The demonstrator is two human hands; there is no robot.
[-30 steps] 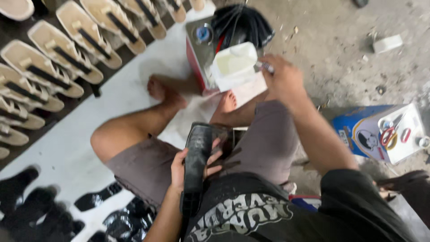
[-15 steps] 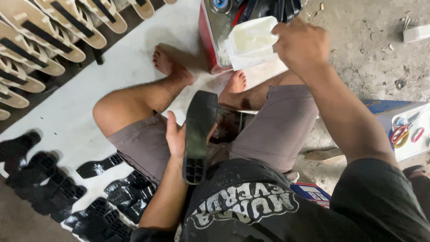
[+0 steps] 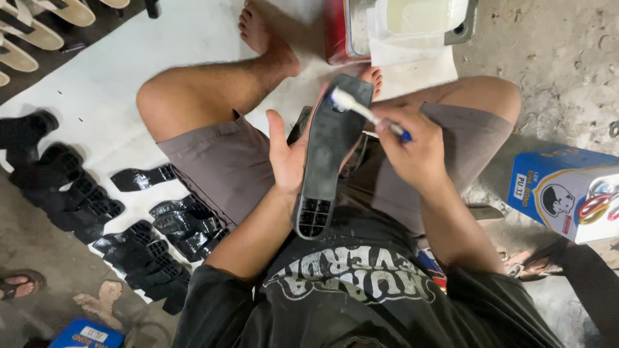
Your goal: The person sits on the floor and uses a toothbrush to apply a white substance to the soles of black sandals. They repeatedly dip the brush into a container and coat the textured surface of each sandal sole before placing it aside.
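My left hand (image 3: 287, 154) grips a long black shoe sole (image 3: 329, 154) by its edge, holding it lengthwise over my lap, heel grid toward my body. My right hand (image 3: 416, 151) is closed on a small brush (image 3: 367, 114) with a blue handle. Its white bristle head rests on the far, toe end of the sole. Beyond my knees stands a red tin with a white tub of pale glue (image 3: 419, 18) on white paper.
Several glossy black soles (image 3: 151, 235) lie in rows on the white sheet (image 3: 97, 90) at my left, and tan sandal soles (image 3: 32, 29) at the far left. A blue and white box (image 3: 567, 190) sits on the concrete at right. Another person's sandalled foot (image 3: 19, 283) shows lower left.
My right hand has come back from the glue tub with the brush and set its bristles on the sole's toe end. The view has tilted down toward my lap.
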